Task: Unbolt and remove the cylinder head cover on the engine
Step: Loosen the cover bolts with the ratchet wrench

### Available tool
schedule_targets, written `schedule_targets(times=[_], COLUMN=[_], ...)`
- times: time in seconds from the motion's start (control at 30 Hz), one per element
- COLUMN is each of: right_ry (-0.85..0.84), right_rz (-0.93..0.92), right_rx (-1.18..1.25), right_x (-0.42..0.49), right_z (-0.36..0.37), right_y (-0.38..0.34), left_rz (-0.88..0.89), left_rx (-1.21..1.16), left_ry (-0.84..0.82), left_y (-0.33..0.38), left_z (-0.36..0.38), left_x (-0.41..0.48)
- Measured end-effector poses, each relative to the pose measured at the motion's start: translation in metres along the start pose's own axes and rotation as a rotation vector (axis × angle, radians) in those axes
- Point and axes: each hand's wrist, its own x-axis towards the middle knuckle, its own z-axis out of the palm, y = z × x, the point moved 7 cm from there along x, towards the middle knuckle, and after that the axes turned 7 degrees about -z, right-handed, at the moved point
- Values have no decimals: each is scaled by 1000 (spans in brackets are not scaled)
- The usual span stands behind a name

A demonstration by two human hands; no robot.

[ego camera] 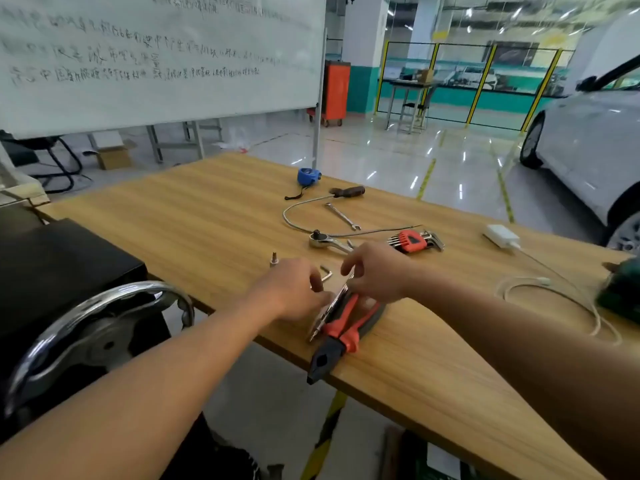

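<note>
No engine or cylinder head cover is in view. Both hands meet over a wooden table (207, 216). My left hand (294, 289) has its fingers curled, with the thumb against the middle of a slim metal tool (327, 315). My right hand (377, 271) pinches the upper end of the same tool. The tool's lower end lies by orange-and-black pliers (343, 336) at the table's near edge. A small L-shaped hex key (326, 273) lies between the hands, and a ratchet (323, 241) just beyond them.
On the table are a red hex key set (412, 240), a spanner (341, 216), a flexible-shaft driver (348, 192), a blue tape measure (308, 175), a small upright bit (274, 259), and a white charger (500, 235) with cable. A chrome chair arm (104, 313) is left, a white car (588, 150) right.
</note>
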Motion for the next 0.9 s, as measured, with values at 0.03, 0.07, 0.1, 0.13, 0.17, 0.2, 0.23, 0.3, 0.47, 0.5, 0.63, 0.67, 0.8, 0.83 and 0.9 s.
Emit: schedule_targets(times=[0.03, 0.07, 0.1, 0.13, 0.17, 0.2, 0.23, 0.3, 0.47, 0.5, 0.63, 0.67, 0.8, 0.83, 0.9], right_ry=[45, 121, 181, 215, 221, 214, 208, 209, 165, 150, 102, 120, 359, 413, 415], right_rz=[24, 67, 94, 124, 142, 164, 177, 190, 201, 202, 171, 164, 146, 101, -40], right_rx=[-18, -33, -58, -81, -98, -118, -135, -197, -319, -304, -277, -264, 54, 267, 749], right_x=[2, 3, 6, 9, 13, 17, 24, 38, 74, 79, 87, 86, 67, 57, 36], right_z=[-5, -12, -16, -17, -17, -15, -12, -10, 5, 7, 4, -3, -74, -94, -125], right_y=[4, 9, 16, 21, 25, 27, 30, 32, 26, 25, 22, 18, -19, -35, -77], left_rz=[-8, -19, -13, -18, -21, -28, -33, -33, -77, -114, -195, -198, -128, -112, -85], left_rx=[3, 25, 42, 52, 56, 72, 101, 192, 163, 76, -417, -531, -894, -957, -1095], left_ry=[-35, -43, -50, -50, -63, -75, -92, -113, -198, -225, -342, -361, -320, -285, -205], left_y=[2, 3, 6, 9, 12, 16, 19, 26, 23, 16, -11, -16, -36, -42, -58], left_z=[5, 7, 11, 13, 15, 15, 15, 10, 3, 1, -13, -19, -68, -84, -117], left_x=[1, 2, 2, 2, 4, 5, 6, 5, -1, -3, -29, -39, -85, -97, -126])
